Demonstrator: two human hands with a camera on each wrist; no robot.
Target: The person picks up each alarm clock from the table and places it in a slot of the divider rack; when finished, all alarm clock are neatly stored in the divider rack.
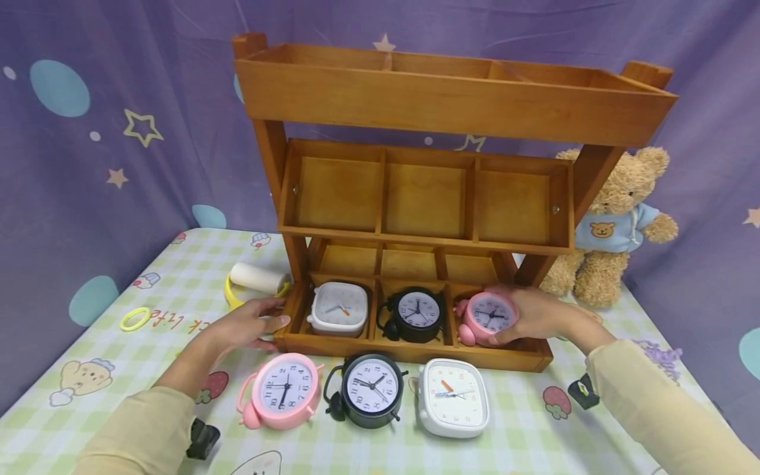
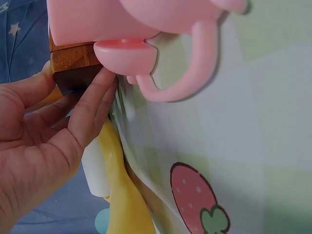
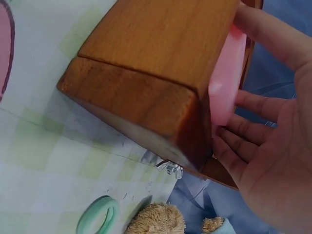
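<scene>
A brown wooden tiered shelf [image 1: 451, 109] stands on the table. Its bottom tier holds a white square clock [image 1: 340, 309] at left, a black twin-bell alarm clock [image 1: 418, 311] in the middle and a pink alarm clock [image 1: 489, 315] at right. My right hand [image 1: 534, 315] grips that pink clock by its right side, fingers behind its rim in the right wrist view. At the shelf's lower left corner, my left hand [image 1: 252, 324] holds the wood between thumb and fingers. A second pink alarm clock [image 2: 165, 12] sits close to the left fingertips.
Before the shelf lie the second pink clock, another black alarm clock [image 1: 372, 389] and a white square clock [image 1: 453, 398]. A teddy bear [image 1: 611, 231] sits behind right. A white roll with a yellow handle [image 1: 258, 278] and a yellow ring [image 1: 135, 319] lie at left.
</scene>
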